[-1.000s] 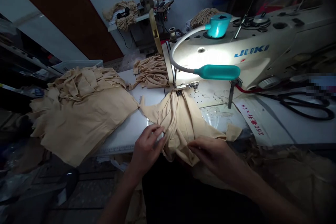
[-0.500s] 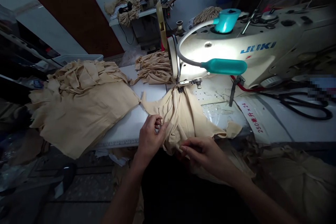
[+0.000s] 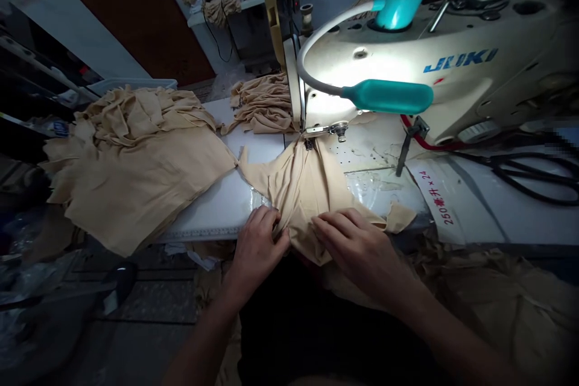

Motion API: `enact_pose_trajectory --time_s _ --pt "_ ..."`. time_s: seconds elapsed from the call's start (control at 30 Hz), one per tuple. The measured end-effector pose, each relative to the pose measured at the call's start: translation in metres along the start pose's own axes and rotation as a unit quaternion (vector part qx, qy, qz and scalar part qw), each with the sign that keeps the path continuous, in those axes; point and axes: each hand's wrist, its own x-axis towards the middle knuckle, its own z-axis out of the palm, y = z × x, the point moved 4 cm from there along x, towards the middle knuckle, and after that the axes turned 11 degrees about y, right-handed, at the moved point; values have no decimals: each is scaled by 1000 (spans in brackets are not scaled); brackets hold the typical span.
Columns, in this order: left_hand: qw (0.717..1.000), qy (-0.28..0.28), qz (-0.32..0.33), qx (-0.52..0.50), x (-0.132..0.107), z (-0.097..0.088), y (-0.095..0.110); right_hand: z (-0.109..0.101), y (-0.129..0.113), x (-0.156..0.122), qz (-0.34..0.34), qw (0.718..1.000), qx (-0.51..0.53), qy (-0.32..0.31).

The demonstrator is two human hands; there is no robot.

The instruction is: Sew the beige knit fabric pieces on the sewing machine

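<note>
A piece of beige fabric (image 3: 312, 184) runs from under the presser foot (image 3: 309, 143) of a white JUKI sewing machine (image 3: 375, 66) down over the table's front edge. My left hand (image 3: 259, 244) pinches the left side of this fabric between thumb and fingers. On its right side, my right hand (image 3: 357, 247) grips the cloth, fingers bent over it and the thumb hidden. Folds gather between the two hands. A teal lamp (image 3: 391, 96) on a bent white neck lights the needle area.
Stacked beige fabric pieces (image 3: 149, 175) lie on the left of the table, and a gathered bundle (image 3: 262, 102) sits behind the machine head. Black scissors (image 3: 534, 178) rest at the right by a printed paper strip (image 3: 432, 205). Another machine stands on a small table (image 3: 253, 19) at the back.
My right hand has moved up and forward onto the fabric from its lower edge. My left hand has shifted slightly down. The view has tilted down a little.
</note>
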Motion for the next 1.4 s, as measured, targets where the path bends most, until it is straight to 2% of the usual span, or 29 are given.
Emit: enact_pose_trajectory --time_s 0.07,0.17,0.27,0.37,0.43,0.47,0.57,0.63,0.7,0.73,0.8,0.83,0.9,0.93,1.0,1.07,1.1,1.17,1.23,1.4 --pt "1000 -2 -25 14 -1 -6 -6 0 6 4 -24 999 -40 -19" --pt "998 -9 -64 14 -3 -18 -17 -1 17 3 -22 999 -38 -21" --pt "992 -27 -103 -67 -5 -25 -25 -6 17 2 5 999 30 17" --pt "965 -61 -172 -190 -6 -23 -25 -14 11 2 99 979 163 72" --pt "930 -77 -219 -283 -6 -18 -20 -10 8 0 214 936 273 54" --pt "910 -82 -236 -330 -7 -16 -16 -4 6 -3 277 903 328 24" --pt "852 -96 -260 -445 -8 -6 -2 20 -3 -15 420 777 463 -71" --pt "816 -104 -278 -496 -11 3 5 34 -9 -20 465 712 518 -94" --pt "777 -108 -311 -536 -15 14 8 41 -12 -22 486 678 545 -84" --pt "759 -107 -329 -552 -18 19 9 43 -12 -21 488 673 551 -74" --pt "740 -94 -350 -567 -20 26 9 43 -12 -19 480 682 549 -55" --pt "745 -81 -346 -564 -20 28 9 41 -11 -18 473 694 541 -49" --pt "787 -41 -306 -535 -18 25 8 36 -8 -19 455 728 510 -50" --pt "815 -22 -274 -510 -16 22 9 32 -6 -20 441 758 478 -47" --pt "861 4 -219 -460 -14 15 9 20 -1 -23 389 841 377 -9" --pt "882 8 -197 -428 -13 11 9 3 -2 -25 314 912 257 61" --pt "887 7 -194 -419 -13 9 10 -5 -4 -26 282 931 210 93" --pt "896 7 -184 -403 -13 7 13 -13 -10 -24 248 947 168 113" --pt "907 12 -161 -390 -13 4 20 -12 -17 -18 243 952 162 95" --pt "913 6 -125 -387 -12 2 33 15 -13 -6 296 937 184 7"
